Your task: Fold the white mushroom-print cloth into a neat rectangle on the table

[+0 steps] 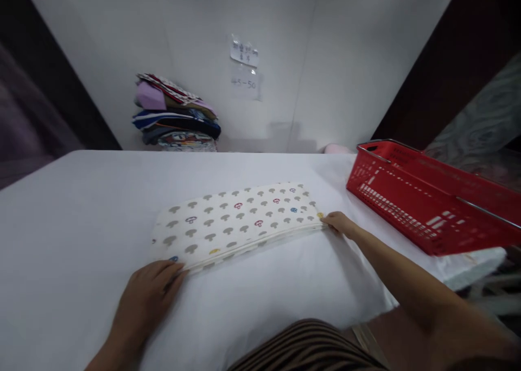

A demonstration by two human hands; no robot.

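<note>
A folded white cloth printed with grey, red, blue and yellow mushroom shapes lies across the white-covered table. Its layered fold faces me. My left hand pinches the near left corner, thumb underneath and fingers on top. At the near right corner, my right hand grips the cloth's edge between thumb and fingers. The cloth's near edge runs straight between both hands, slightly higher on the right.
A red plastic basket with metal handles stands on the table's right side. Folded fabrics are stacked at the back left by the wall. Paper notes hang on the wall. A pink item shows behind the far edge.
</note>
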